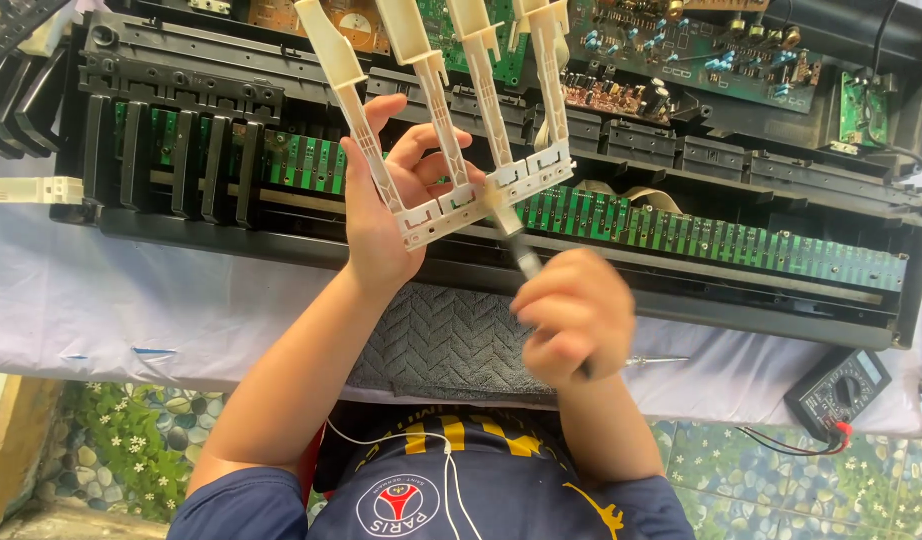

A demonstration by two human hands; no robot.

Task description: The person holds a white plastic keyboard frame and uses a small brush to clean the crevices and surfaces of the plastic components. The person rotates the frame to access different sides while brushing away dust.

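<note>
Far out from my left hand (381, 225), black keys (171, 160) stand in the opened keyboard (681, 270). That hand is raised, fingers curled around the base of a white key strip (461, 120), holding it upright so its four long keys fan away above the fingers. Just right of it, my right hand (571, 315) is closed in a fist on a small brush (511, 235), its tip touching the strip's lower bar, between the two hands. Under both wrists lies a grey towel (441, 340). Right of my right hand rests a screwdriver (656, 360), and further right a multimeter (841, 390).
</note>
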